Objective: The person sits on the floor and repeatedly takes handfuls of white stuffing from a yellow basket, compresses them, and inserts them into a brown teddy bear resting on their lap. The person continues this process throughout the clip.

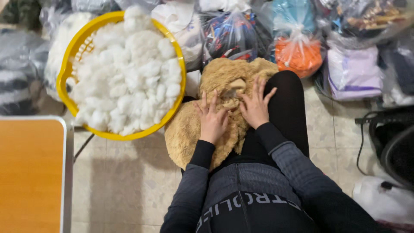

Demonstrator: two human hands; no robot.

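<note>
A tan plush toy (189,133) lies across my lap, its fur fluffy and its body limp. My left hand (212,117) presses flat on the plush with fingers spread. My right hand (255,104) rests beside it, fingers spread over a gap in the fur near the toy's middle. Both hands touch the plush; neither is closed around it. To the left stands a yellow basket (69,64) heaped with white stuffing (129,73), its rim touching the toy.
An orange-topped table (30,172) with a metal edge fills the lower left. Several clear plastic bags of fabric and clothing, one orange (298,56), one lilac (354,71), line the back. A black object with a cable (390,142) sits right. Tiled floor (125,181) lies below.
</note>
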